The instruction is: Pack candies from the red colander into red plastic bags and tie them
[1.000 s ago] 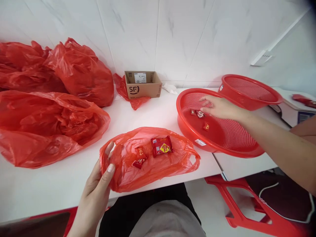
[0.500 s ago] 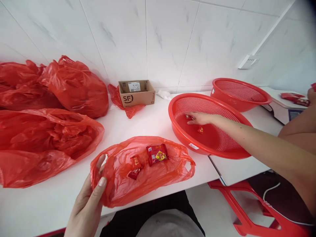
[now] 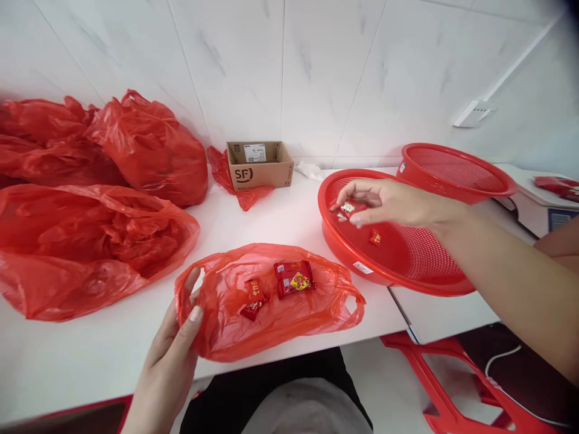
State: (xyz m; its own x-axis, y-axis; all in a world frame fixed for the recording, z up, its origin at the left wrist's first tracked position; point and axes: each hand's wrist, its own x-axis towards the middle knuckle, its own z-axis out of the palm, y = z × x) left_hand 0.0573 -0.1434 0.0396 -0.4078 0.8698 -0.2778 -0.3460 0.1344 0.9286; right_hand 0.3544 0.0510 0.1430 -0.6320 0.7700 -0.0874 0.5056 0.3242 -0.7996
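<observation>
With my left hand [image 3: 178, 337] I hold the left handle edge of a thin red plastic bag [image 3: 280, 340], thumb outside and fingers behind the film. The bag lies open on the white table. Inside it are a red snack packet [image 3: 294, 278] with a yellow picture and smaller red packets [image 3: 254, 300]. My right hand [image 3: 373, 202] is closed on a small red wrapped packet [image 3: 350, 208] with a white print, above the near red plastic basket [image 3: 357, 256]. One small red packet [image 3: 375, 237] lies on the basket floor.
Large red plastic bags [image 3: 149, 150] fill the table's left side. An SF cardboard box [image 3: 262, 175] stands by the wall on red film. Behind the near basket is a second red basket [image 3: 452, 172], with a scale [image 3: 556, 208] beside it. A red stool [image 3: 434, 386] stands lower right, near a co-worker.
My right hand has lifted a small red packet up from the basket floor. My left hand still holds the bag. The whole view has shifted slightly.
</observation>
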